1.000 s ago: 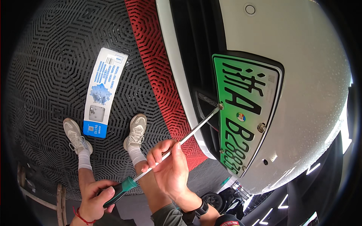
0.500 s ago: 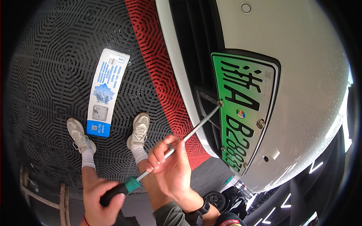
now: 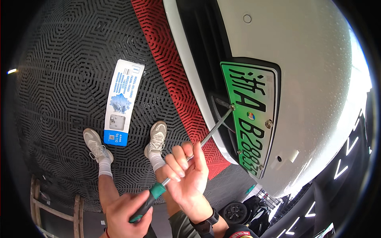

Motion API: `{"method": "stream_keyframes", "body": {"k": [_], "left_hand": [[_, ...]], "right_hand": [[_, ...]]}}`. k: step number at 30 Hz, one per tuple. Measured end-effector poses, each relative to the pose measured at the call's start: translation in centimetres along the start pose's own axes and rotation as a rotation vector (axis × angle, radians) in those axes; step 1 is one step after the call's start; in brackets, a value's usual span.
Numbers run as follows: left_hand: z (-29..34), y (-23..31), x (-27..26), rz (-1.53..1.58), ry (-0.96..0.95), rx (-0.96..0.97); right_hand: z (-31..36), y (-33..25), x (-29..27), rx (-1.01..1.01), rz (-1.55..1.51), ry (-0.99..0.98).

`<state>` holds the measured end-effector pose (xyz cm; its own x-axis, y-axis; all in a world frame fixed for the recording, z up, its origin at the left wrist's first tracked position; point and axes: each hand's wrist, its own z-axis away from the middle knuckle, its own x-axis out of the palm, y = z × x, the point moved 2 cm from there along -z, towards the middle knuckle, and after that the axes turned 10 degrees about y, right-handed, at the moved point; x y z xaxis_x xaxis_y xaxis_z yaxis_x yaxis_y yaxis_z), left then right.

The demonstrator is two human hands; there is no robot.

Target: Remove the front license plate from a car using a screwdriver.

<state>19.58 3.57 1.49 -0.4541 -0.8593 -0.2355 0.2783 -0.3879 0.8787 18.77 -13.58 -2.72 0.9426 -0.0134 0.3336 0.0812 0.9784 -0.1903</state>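
A long screwdriver [image 3: 215, 129] with a metal shaft and a green-and-black handle slants up to the right. My left hand [image 3: 127, 212] is closed around its handle. Further up, my right hand [image 3: 188, 174], palm up, has its fingers curled around the shaft, steadying it. The tip meets a screw [image 3: 232, 107] at the edge of a green licence plate [image 3: 248, 85]. That plate sits in a black frame on a white car [image 3: 313, 59]. A second screw [image 3: 268, 124] shows on its opposite long side, and smaller fasteners show towards its near end.
A white-and-blue printed cardboard sleeve [image 3: 131, 85] lies on dark floor grating [image 3: 63, 99] ahead of my feet. Red grating [image 3: 158, 43] runs along the car. A wooden frame like a ladder [image 3: 55, 212] stands at lower left. Behind my right arm is a dark wheel [image 3: 235, 212].
The view has shifted, so floor things appear further right and the plate slightly left. My left hand's grip on the handle looks changed. The screwdriver tip stays at the same screw.
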Motion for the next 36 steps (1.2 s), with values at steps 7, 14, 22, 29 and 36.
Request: {"method": "stream_keyframes", "body": {"k": [7, 14, 22, 29, 36], "left_hand": [[-2.3, -0.5, -1.6, -0.177, -0.059, 0.442], [-0.8, -1.1, -0.7, 0.518, -0.207, -0.53], [-2.7, 0.8, -1.2, -0.215, -0.017, 0.384], [-0.9, -1.4, -0.5, 1.038, -0.227, -1.017], [-1.8, 1.9, -1.0, -0.383, -0.132, 0.487]], "right_hand": [[-0.6, 1.3, 0.4, 0.165, -0.106, -0.133], [-0.6, 0.6, -0.2, 0.124, -0.065, -0.079], [-0.8, 0.5, 0.4, 0.236, -0.157, -0.188], [-0.7, 0.4, -0.5, 0.276, -0.151, -0.232], [0.4, 1.0, 0.3, 0.197, -0.011, -0.108]]}}
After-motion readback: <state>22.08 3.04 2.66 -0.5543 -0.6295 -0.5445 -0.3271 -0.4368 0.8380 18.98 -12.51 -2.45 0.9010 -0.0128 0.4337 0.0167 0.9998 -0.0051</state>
